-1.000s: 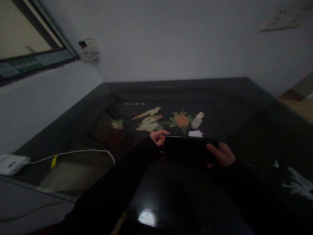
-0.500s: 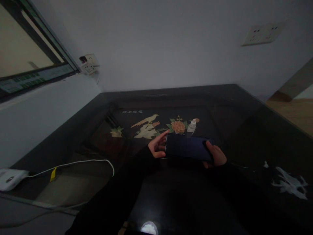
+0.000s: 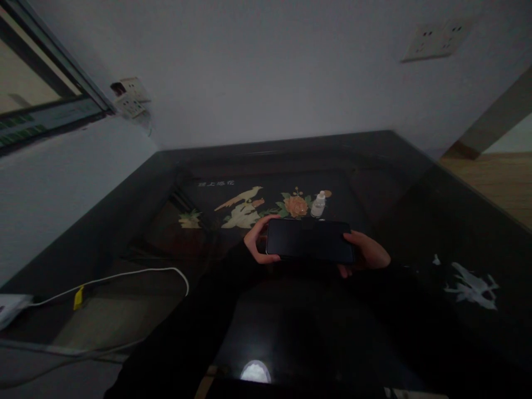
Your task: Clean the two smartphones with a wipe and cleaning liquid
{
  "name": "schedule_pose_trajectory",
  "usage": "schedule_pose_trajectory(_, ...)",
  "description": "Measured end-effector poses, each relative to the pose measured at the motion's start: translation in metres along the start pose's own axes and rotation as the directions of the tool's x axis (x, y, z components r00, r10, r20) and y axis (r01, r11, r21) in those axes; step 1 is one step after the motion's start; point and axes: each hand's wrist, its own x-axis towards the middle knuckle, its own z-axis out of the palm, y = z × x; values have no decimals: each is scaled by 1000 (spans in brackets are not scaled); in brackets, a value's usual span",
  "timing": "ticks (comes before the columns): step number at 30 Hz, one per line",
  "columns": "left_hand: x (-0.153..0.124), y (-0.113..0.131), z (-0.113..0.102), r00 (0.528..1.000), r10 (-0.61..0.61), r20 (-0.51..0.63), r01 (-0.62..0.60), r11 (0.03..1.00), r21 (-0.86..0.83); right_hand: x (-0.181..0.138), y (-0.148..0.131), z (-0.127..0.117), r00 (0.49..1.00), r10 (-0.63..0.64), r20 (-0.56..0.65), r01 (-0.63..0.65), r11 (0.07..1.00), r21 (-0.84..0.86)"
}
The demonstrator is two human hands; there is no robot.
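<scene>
Bottle (image 3: 318, 205) beyond held phone (image 3: 310, 240), cable (image 3: 145, 270) left, white scraps (image 3: 474, 288) right

A dark, glossy table (image 3: 386, 183) meets a pale wall (image 3: 270, 72) in dim light (one round, white reflection (image 3: 255, 371) gleams); window (image 3: 25, 72) left, wood-toned floor (image 3: 494, 177) right.

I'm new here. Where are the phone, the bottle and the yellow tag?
Phone (image 3: 310, 240): head view, middle of its dark front.
Bottle (image 3: 318, 207): head view, on its body.
Yellow tag (image 3: 78, 298): head view, about its middle.
</scene>
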Motion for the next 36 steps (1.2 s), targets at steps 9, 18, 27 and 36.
schedule_pose_trajectory(9,2,-4,-6,997,77,-2,-77,991,106,1,0,3,995,-12,-95,17,999,50)
schedule_pose_trajectory(18,6,-2,-23,932,358,59,-356,869,343,6,12,6,989,-22,-149,36,995,91)
schedule_pose_trajectory(27,6,16,-15,936,337,103,-352,908,226,10,25,19,965,15,-263,2,998,63)
schedule_pose_trajectory(36,0,39,37,978,17,-209,1,996,88,5,35,53,968,37,-247,14,979,203)
